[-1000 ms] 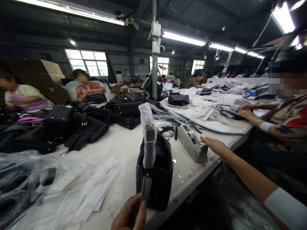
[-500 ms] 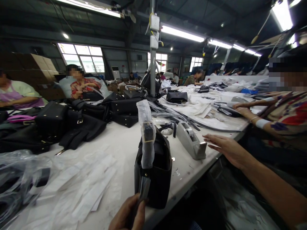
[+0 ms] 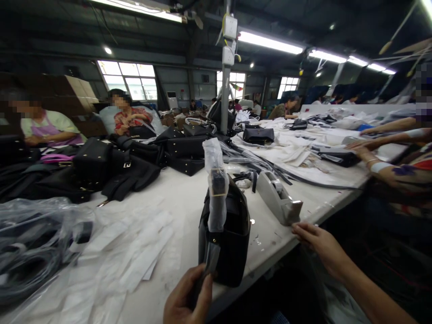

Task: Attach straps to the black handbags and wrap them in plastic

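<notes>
A black handbag (image 3: 232,243) stands on the near part of the table, its upright handle partly wrapped in a translucent white sleeve (image 3: 216,211). Low on the bag's near side, my left hand (image 3: 187,294) pinches the end of a dark strap (image 3: 212,256) between thumb and fingers. My right hand (image 3: 315,240) is at the front cutting end of a grey tape dispenser (image 3: 278,200), thumb and forefinger closed together. Whether a piece of clear tape is between those fingertips is too small to make out.
Black bags (image 3: 184,153) are heaped across the table's far left. White paper strips (image 3: 128,256) and plastic-wrapped straps (image 3: 30,256) lie at left. A metal post (image 3: 225,99) rises behind. A co-worker's arms (image 3: 378,155) handle a bag at right; other people sit across.
My right hand has come down to the dispenser's front end, and its spread fingers have closed to a pinch. My left hand keeps hold of the strap. The view has shifted slightly left.
</notes>
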The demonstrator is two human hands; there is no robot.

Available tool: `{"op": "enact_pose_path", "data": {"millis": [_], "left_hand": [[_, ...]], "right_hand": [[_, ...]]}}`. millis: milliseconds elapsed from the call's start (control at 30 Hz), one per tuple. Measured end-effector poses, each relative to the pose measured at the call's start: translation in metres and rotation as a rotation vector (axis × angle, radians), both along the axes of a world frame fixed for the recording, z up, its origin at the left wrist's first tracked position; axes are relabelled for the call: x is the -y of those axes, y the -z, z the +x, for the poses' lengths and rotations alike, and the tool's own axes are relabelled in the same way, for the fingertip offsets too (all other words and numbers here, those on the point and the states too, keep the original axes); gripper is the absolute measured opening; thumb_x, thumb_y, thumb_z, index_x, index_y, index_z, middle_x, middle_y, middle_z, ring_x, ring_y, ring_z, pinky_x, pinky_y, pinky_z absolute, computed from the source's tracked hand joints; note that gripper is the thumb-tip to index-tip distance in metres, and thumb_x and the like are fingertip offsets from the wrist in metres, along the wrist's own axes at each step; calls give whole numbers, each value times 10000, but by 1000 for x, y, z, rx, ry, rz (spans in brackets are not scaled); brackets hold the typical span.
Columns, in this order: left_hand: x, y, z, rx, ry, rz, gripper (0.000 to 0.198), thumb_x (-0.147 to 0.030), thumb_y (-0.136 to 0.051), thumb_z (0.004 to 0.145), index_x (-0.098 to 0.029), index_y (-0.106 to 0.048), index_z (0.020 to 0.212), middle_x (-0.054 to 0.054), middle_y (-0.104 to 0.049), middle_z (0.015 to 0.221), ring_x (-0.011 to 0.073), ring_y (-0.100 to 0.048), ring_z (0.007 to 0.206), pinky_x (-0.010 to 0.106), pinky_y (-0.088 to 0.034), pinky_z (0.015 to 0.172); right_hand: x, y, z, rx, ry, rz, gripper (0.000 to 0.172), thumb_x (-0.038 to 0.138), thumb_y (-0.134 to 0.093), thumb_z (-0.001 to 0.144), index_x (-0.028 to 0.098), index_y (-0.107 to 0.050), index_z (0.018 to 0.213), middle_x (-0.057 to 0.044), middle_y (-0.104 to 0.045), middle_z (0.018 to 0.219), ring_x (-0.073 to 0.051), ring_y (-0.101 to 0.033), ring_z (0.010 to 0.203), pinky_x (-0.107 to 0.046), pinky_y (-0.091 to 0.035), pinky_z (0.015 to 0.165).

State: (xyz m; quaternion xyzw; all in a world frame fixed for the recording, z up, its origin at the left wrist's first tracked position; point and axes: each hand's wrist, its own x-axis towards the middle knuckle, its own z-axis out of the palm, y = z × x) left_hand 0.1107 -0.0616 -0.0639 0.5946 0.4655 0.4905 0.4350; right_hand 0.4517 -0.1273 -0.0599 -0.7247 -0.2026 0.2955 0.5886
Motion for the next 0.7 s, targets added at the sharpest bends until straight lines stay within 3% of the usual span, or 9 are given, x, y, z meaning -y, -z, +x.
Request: {"op": "enact_pose_path", "data": {"millis": [100, 200, 333, 467, 700], "left_hand": [[2, -7, 1, 27, 81, -11, 300, -464, -719, 806, -188, -777, 907, 46, -776, 847, 219, -733, 843, 245, -584, 784], [3, -14, 3, 37, 122, 8, 244, -402, -693, 847, -188, -773, 934, 48, -768, 863, 216, -724, 866, 254, -575, 796], [4, -16, 2, 15, 139, 61, 219, -337, -672, 876, -196, -768, 1012, 58, -772, 917, 212, -721, 886, 264, -575, 803], [3, -17, -2, -13, 196, 182, 194, -239, -619, 913, -209, -757, 1046, 54, -771, 949, 189, -725, 900, 244, -575, 805], [2, -17, -6, -44, 213, 386, 299, -90, -572, 907, -226, -735, 1118, 49, -763, 976, 156, -719, 871, 212, -573, 791]], "right_hand": [[6, -13, -57, 41, -219, 36, 391, 494, -836, 647, 176, -774, 866, -44, -726, 763, -162, -627, 662, -239, -519, 603], [4, -38, -120, 44, -501, 116, 319, 503, -734, 789, 194, -754, 867, -23, -691, 712, -148, -616, 638, -226, -515, 615], [-12, -64, -179, 74, -643, 221, 290, 492, -669, 851, 213, -738, 891, -12, -689, 707, -152, -635, 655, -217, -519, 617], [-25, -67, -200, 208, -611, 188, 254, 457, -642, 863, 213, -710, 840, -11, -710, 735, -161, -661, 672, -221, -524, 626], [-24, -71, -205, 498, -593, 93, 202, 378, -531, 899, 217, -649, 866, -4, -701, 716, -170, -677, 649, -257, -525, 623]]}}
